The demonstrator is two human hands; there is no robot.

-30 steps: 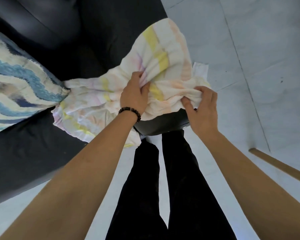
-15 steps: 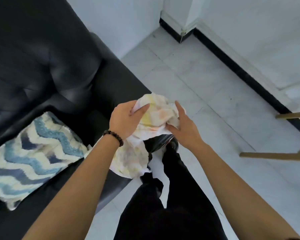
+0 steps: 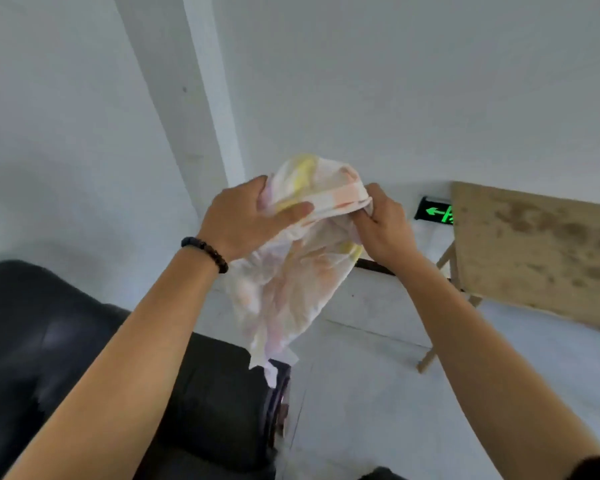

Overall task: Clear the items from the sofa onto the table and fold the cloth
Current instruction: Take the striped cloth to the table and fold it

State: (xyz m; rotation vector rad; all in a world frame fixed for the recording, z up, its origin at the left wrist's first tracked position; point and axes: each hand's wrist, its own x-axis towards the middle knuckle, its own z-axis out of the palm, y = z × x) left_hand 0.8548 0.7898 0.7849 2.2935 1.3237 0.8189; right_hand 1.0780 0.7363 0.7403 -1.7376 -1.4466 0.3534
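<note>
I am holding the cloth [image 3: 291, 271] up in front of me, between both hands.
My left hand [image 3: 243, 223] is gripping its upper left side and my right hand [image 3: 385, 226] is pinching its upper right edge, the rest hanging down between my forearms. The sofa [image 3: 66, 358] is lying below me on the left; the table [image 3: 534, 251] is standing well apart on the right, a wall sign [image 3: 433, 212] just left of it.

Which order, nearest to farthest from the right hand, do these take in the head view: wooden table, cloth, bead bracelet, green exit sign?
1. cloth, held by the right hand.
2. bead bracelet, on the left wrist.
3. wooden table, off to the right.
4. green exit sign, on the wall behind the table.
</note>
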